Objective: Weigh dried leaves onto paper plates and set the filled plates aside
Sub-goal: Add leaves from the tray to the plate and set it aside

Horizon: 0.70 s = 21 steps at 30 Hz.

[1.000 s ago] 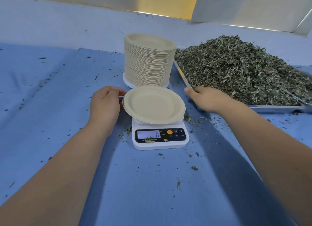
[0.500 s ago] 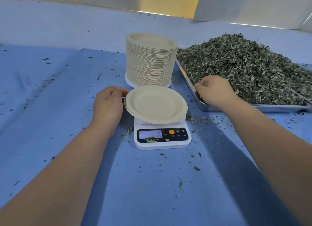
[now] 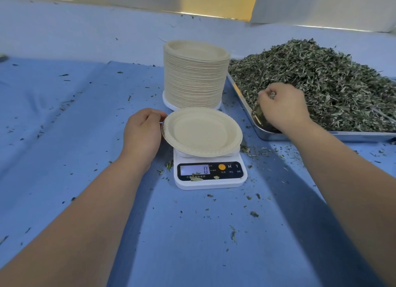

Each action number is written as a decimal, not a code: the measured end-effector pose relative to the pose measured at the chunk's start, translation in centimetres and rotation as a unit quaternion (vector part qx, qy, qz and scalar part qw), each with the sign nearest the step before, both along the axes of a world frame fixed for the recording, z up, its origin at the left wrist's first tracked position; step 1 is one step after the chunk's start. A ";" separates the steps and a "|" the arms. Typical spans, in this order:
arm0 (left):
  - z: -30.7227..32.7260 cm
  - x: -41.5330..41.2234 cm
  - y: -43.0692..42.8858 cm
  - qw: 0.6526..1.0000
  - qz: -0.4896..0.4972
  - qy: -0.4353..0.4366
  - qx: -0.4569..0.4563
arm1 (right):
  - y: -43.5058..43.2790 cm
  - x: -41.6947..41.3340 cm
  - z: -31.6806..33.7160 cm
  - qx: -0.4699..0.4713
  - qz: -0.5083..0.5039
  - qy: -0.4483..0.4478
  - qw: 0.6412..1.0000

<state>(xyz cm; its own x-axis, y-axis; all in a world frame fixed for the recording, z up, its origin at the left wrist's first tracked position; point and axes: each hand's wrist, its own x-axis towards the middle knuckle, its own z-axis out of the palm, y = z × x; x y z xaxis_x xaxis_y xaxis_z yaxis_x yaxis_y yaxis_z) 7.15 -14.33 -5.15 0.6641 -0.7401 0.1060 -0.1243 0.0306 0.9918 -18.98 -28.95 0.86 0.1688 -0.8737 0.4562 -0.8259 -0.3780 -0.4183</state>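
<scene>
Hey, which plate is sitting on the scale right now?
The single empty plate, resting on the scale, its rim pinched by the left hand; the rest form the tall stack behind it.

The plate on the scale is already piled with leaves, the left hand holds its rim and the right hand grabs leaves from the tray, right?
Not quite. The paper plate on the scale is empty, and the display reads 0, as the head view shows. The left hand does hold its rim, and the right hand grips dried leaves in the tray.
</scene>
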 end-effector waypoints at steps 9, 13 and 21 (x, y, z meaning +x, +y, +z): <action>-0.2 0.0 -0.1 1.000 0.003 -0.019 -0.005 | 5.1 5.8 3.4 -0.057 0.147 -0.066 0.985; -0.1 0.1 -0.1 1.000 0.004 -0.013 -0.004 | 7.6 8.8 3.1 -0.053 0.207 -0.061 0.975; 0.1 0.1 0.0 1.000 0.000 -0.017 -0.002 | 8.5 10.7 0.7 0.046 0.279 0.079 0.956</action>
<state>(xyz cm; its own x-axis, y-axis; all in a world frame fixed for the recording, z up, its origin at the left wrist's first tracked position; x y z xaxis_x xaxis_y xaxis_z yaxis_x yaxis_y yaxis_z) 7.22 -14.29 -5.10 0.6602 -0.7395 0.1314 -0.1578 0.0345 0.9869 -8.29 -20.41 1.59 0.6809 -0.6624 0.3123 -0.5617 -0.7460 -0.3578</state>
